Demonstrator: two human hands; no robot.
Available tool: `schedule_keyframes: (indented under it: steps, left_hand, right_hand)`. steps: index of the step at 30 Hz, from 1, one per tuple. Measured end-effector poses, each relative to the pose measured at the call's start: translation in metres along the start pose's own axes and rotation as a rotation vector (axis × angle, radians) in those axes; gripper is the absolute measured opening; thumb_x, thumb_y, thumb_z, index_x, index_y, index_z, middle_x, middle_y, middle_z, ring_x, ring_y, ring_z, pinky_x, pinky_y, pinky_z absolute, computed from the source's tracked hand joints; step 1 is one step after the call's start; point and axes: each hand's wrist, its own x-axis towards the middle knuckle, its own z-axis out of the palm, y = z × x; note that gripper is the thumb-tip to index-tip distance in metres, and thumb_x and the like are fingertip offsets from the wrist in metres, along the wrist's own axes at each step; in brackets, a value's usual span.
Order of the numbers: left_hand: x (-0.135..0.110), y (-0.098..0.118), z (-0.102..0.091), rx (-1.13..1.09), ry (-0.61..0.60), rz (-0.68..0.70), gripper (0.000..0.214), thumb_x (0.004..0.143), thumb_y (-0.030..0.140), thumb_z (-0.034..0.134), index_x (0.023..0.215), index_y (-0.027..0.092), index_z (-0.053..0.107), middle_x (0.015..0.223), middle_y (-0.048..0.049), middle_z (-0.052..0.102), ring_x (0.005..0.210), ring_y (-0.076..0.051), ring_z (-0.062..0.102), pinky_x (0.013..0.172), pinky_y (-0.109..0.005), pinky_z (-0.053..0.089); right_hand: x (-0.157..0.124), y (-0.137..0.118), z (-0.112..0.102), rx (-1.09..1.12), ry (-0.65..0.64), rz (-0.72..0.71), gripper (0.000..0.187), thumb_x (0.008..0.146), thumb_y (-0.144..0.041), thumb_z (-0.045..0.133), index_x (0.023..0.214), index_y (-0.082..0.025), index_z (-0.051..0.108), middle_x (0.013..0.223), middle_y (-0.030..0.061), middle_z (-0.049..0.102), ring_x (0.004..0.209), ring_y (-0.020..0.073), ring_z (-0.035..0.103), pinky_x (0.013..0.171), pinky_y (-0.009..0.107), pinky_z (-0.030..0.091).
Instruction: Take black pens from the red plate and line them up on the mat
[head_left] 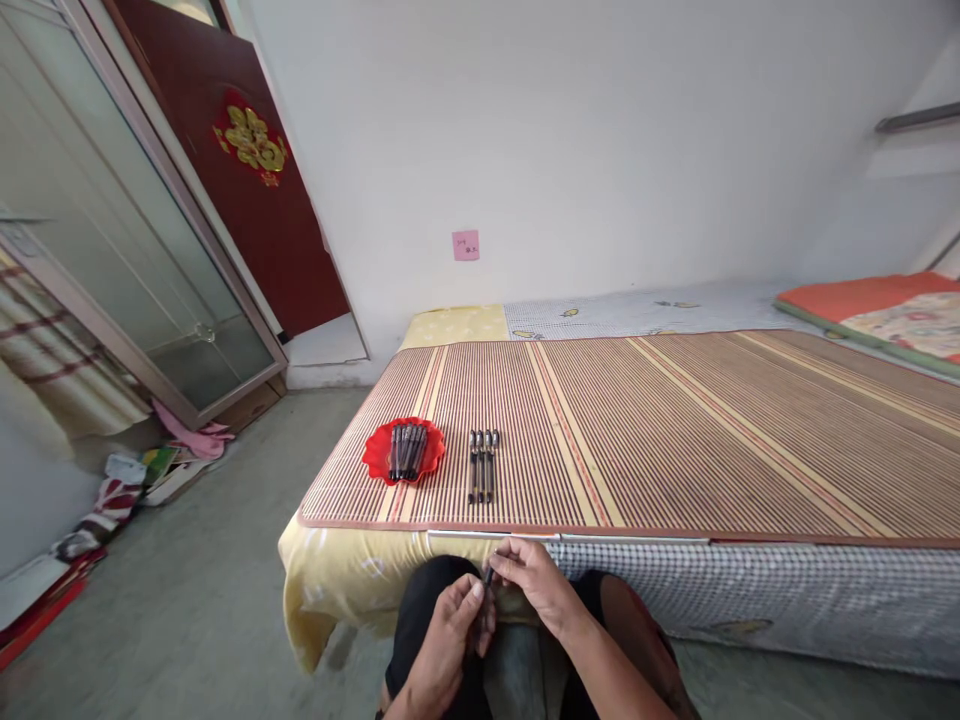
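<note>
A ribbed mat (675, 430) of narrow slats, brown and straw-coloured with plain pale bands, covers most of the bed, bound along its edge in reddish-brown cloth. Below it hang a soft yellow sheet (330, 565) and a finely checked grey-white cloth (787, 590), both loosely creased. A glossy red dish (369, 462) with a scalloped, petal-like rim sits near the mat's left front corner, holding a bundle of slim dark pens (409, 452) laid side by side. Just right of it, three thin dark barrels (481, 480) lie parallel on the slats, with a row of short dark caps (484, 438) at their far ends. Nearer the person, in front of the bed's edge and above the knees, the two hands come close together on one slim dark pen piece (490, 576): the right hand (531, 578) pinches its upper end between thumb and curled fingers, while the left hand (456, 618), thumb raised and fingers bent, grips lower down; the fingers hide much of it.
</note>
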Motion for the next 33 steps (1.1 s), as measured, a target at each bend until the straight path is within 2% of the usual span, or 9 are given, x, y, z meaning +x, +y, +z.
schedule_keyframes:
  steps: [3, 8, 12, 15, 20, 27, 31, 33]
  left_hand:
    - [0.001, 0.001, -0.001, -0.006, -0.017, -0.041, 0.046, 0.089, 0.059, 0.066, 0.080, 0.015, 0.059, 0.059, 0.0031, 0.055, 0.043, -0.004, 0.036, 0.040, -0.018, 0.025]
    - [0.001, 0.002, 0.000, -0.036, -0.030, 0.003, 0.044, 0.077, 0.052, 0.082, 0.081, 0.021, 0.051, 0.054, 0.0112, 0.043, 0.040, -0.003, 0.023, 0.038, -0.017, 0.016]
    - [-0.002, 0.006, 0.001, -0.047, -0.067, -0.028, 0.041, 0.086, 0.055, 0.071, 0.078, 0.017, 0.058, 0.059, 0.0042, 0.053, 0.044, -0.005, 0.034, 0.041, -0.019, 0.025]
    - [-0.002, 0.008, 0.001, -0.079, -0.073, -0.084, 0.046, 0.087, 0.059, 0.068, 0.083, 0.013, 0.065, 0.065, 0.0001, 0.058, 0.049, -0.006, 0.041, 0.046, -0.020, 0.030]
    - [0.000, 0.007, 0.002, -0.115, -0.070, -0.033, 0.041, 0.074, 0.049, 0.085, 0.082, 0.019, 0.058, 0.061, 0.0070, 0.050, 0.045, -0.005, 0.032, 0.041, -0.018, 0.023]
    - [-0.001, 0.011, 0.001, -0.126, -0.073, -0.153, 0.050, 0.081, 0.062, 0.074, 0.084, 0.012, 0.066, 0.063, -0.0001, 0.058, 0.047, -0.006, 0.041, 0.045, -0.020, 0.028]
    - [-0.001, 0.009, 0.001, -0.123, -0.084, -0.093, 0.045, 0.074, 0.054, 0.084, 0.084, 0.017, 0.061, 0.059, 0.0059, 0.052, 0.044, -0.004, 0.033, 0.042, -0.019, 0.022]
    - [-0.001, 0.007, 0.001, -0.122, -0.100, -0.078, 0.043, 0.075, 0.051, 0.085, 0.081, 0.018, 0.057, 0.058, 0.0068, 0.051, 0.043, -0.004, 0.031, 0.041, -0.019, 0.021]
  right_hand:
    - [-0.001, -0.003, 0.000, 0.010, -0.043, -0.029, 0.038, 0.079, -0.055, 0.077, 0.081, -0.017, 0.076, 0.073, 0.0022, 0.068, 0.068, 0.0159, 0.058, 0.066, 0.028, 0.042]
    - [-0.002, -0.005, 0.000, 0.038, -0.079, -0.024, 0.037, 0.078, -0.055, 0.078, 0.082, -0.018, 0.078, 0.073, 0.0026, 0.069, 0.068, 0.0162, 0.058, 0.066, 0.028, 0.042]
    - [-0.004, -0.008, 0.000, 0.047, -0.103, -0.029, 0.035, 0.080, -0.052, 0.077, 0.086, -0.018, 0.079, 0.077, 0.0029, 0.071, 0.069, 0.0152, 0.057, 0.068, 0.028, 0.042]
    - [-0.005, -0.009, 0.000, 0.067, -0.125, -0.024, 0.034, 0.081, -0.051, 0.076, 0.089, -0.018, 0.079, 0.080, 0.0033, 0.072, 0.069, 0.0150, 0.057, 0.070, 0.029, 0.043]
    - [-0.004, -0.005, 0.000, 0.079, -0.138, -0.017, 0.036, 0.082, -0.052, 0.075, 0.090, -0.018, 0.078, 0.078, 0.0033, 0.071, 0.073, 0.0173, 0.061, 0.070, 0.029, 0.043]
    - [-0.003, 0.003, -0.002, 0.145, -0.149, 0.030, 0.035, 0.082, -0.051, 0.076, 0.093, -0.018, 0.077, 0.083, 0.0035, 0.071, 0.069, 0.0145, 0.057, 0.067, 0.028, 0.041]
    - [-0.002, 0.006, -0.002, 0.166, -0.127, 0.042, 0.035, 0.079, -0.051, 0.078, 0.092, -0.018, 0.077, 0.080, 0.0029, 0.069, 0.070, 0.0148, 0.057, 0.066, 0.028, 0.041]
    - [-0.002, 0.006, -0.003, 0.172, -0.110, 0.044, 0.035, 0.079, -0.051, 0.079, 0.091, -0.018, 0.077, 0.083, 0.0029, 0.069, 0.069, 0.0134, 0.056, 0.065, 0.026, 0.040]
